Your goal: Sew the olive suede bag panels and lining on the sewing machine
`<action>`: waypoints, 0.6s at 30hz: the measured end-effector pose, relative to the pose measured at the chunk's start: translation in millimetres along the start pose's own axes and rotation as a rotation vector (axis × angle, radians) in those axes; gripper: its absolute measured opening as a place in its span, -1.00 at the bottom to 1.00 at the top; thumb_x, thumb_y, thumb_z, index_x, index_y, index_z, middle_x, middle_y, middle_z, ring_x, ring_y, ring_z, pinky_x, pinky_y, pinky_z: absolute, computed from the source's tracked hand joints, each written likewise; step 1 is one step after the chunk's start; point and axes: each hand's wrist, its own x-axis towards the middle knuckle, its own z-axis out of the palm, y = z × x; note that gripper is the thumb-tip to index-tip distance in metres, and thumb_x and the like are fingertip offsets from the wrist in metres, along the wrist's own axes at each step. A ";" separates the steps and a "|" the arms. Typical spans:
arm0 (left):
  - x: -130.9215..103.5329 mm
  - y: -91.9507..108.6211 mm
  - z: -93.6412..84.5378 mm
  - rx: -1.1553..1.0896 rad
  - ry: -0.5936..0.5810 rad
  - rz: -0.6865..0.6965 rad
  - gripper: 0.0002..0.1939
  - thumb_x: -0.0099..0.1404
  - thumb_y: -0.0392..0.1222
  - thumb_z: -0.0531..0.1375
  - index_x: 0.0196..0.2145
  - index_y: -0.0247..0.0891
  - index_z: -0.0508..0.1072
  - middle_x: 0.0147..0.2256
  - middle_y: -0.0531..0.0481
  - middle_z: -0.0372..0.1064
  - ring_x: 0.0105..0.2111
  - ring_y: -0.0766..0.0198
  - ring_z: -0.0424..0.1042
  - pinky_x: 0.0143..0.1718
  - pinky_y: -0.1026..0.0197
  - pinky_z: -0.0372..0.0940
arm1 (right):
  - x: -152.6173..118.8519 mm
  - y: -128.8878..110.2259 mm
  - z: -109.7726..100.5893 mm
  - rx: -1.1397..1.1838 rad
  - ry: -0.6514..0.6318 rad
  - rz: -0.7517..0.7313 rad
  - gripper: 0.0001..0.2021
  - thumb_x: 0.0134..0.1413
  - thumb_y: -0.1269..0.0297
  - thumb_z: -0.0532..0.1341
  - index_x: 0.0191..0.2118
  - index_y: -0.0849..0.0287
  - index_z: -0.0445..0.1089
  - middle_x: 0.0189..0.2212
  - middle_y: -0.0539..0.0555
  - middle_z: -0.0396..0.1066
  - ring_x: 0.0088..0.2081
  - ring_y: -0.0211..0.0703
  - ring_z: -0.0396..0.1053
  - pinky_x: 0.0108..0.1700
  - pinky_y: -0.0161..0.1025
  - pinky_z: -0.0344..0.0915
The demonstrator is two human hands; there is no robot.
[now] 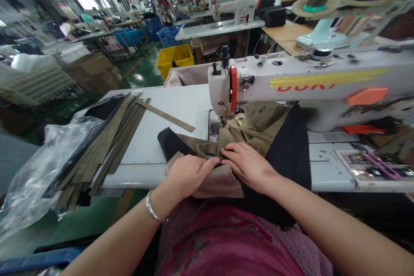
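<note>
An olive and black garment piece [278, 129] lies across the sewing machine bed, part of it under the needle area of the sewing machine [226, 90]. My left hand [189, 174] grips the near edge of the fabric, thumb on top and its other fingers hidden beneath. Beside it, my right hand [247, 164] lies flat with its fingers stretched over the olive cloth, just in front of the presser foot. A greyish-pink flap of fabric [220, 183] hangs at the table's front edge below both hands.
Olive fabric strips [113, 138] are piled at the left, partly over a clear plastic bag [61, 151]. One loose strip [166, 114] lies nearer the needle. A small tool tray [347, 164] holds purple-handled scissors [381, 164]. Behind stands a yellow bin [174, 58].
</note>
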 end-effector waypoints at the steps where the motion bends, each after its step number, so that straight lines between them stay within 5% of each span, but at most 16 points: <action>1: 7.8 -1.1 1.6 0.004 0.095 -0.026 -0.51 0.47 0.00 -0.15 -0.36 -0.25 0.45 -0.35 -0.09 0.46 -0.32 0.14 0.43 -0.25 0.12 0.25 | -0.3 0.5 3.0 -0.016 0.010 0.001 -0.62 0.30 0.32 0.02 0.17 0.21 0.31 0.04 0.17 0.32 0.06 -0.04 0.19 0.13 -0.08 0.17; 4: 26.5 -6.8 8.5 0.038 0.309 0.048 -0.83 0.38 -0.20 0.06 -0.18 -0.27 0.41 -0.17 -0.10 0.39 -0.11 0.12 0.36 -0.02 0.09 0.24 | -1.5 2.8 8.5 -0.040 0.024 -0.006 -0.57 0.18 0.46 0.08 0.17 0.24 0.31 0.02 0.17 0.33 0.05 -0.03 0.17 0.12 -0.09 0.18; 8: 38.0 -19.9 15.2 0.077 0.300 0.083 -0.69 0.23 -0.16 0.23 -0.08 -0.26 0.37 -0.15 -0.10 0.32 -0.07 0.06 0.31 0.01 0.03 0.25 | 1.5 5.2 3.4 -0.051 0.005 -0.022 -0.63 0.15 0.40 0.15 0.09 0.22 0.37 -0.04 0.15 0.35 -0.01 -0.05 0.20 0.09 -0.12 0.20; 11: 43.7 -26.6 17.4 0.117 0.304 0.065 -0.74 0.21 -0.21 0.19 -0.12 -0.26 0.37 -0.18 -0.11 0.30 -0.12 0.05 0.30 -0.03 0.01 0.27 | 9.1 3.0 -3.5 -0.101 -0.022 -0.004 -0.72 0.11 0.42 0.16 -0.04 0.21 0.42 -0.15 0.14 0.36 -0.09 -0.05 0.22 0.02 -0.13 0.21; 18: 69.9 -30.1 8.8 0.253 0.324 0.316 -0.78 0.15 -0.48 0.05 -0.27 -0.29 0.34 -0.26 -0.13 0.30 -0.20 0.06 0.27 -0.10 0.02 0.28 | 22.6 -0.3 -5.6 -0.178 0.007 0.095 -0.77 0.00 0.53 0.11 -0.17 0.23 0.33 -0.23 0.12 0.35 -0.16 -0.07 0.26 -0.13 -0.17 0.22</action>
